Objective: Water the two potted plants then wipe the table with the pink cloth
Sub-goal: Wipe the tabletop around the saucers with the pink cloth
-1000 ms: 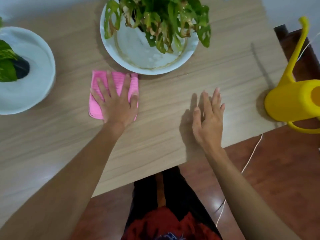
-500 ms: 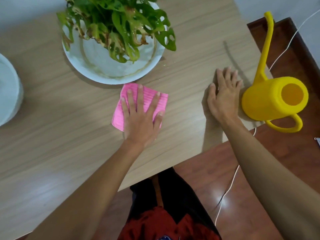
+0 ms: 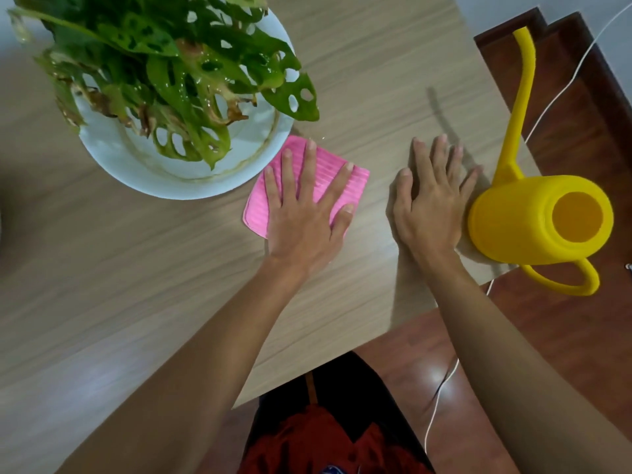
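Pink cloth (image 3: 345,181) lies flat on the table (image 3: 143,285), pinned under the left hand (image 3: 304,213), which is spread palm-down w/ fingers (image 3: 309,165) splayed across it, not gripping, just pressing. Cloth edges stick out past the fingertips, on the thumb side, & to the left of the hand; its far-left corner sits just beside the rim of the white dish (image 3: 113,159), maybe touching, can't tell. The dish holds the plant (image 3: 164,63), green holey leaves w/ some brown tips, drooping over the dish just beyond & left of the left hand; one leaf hangs past the rim above the cloth's far edge. Right hand (image 3: 431,206) lies flat & open on bare table just right of the cloth, apart from it, fingers slightly fanned, holding nothing. Directly right of that hand, touching or nearly so, stands the yellow can (image 3: 513,227) at the table's corner, round opening up, long thin spout running away from the person, handle loop sticking out over the edge toward the floor (image 3: 564,336). A white cord (image 3: 441,391) trails over the red-brown floor below the right forearm. Near the bottom, between the arms, dark & red clothing shows under the table edge.
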